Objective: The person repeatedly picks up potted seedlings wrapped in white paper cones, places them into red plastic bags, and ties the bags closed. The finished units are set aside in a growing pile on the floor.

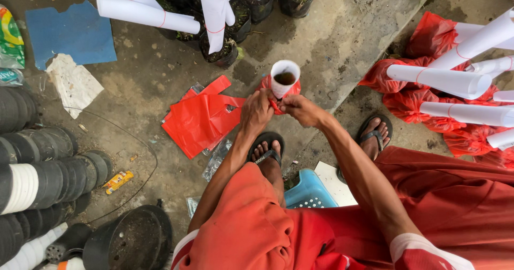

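The left hand and right hand meet knuckle to knuckle, both pinched shut on the red plastic bag bunched at the foot of a white paper tube. The tube stands upright just beyond the fingertips, its open mouth facing up (something dark inside), equally near either hand. It rests on stained concrete floor. Loose red bags lie left; finished wrapped pots right; stacked black pots far left.
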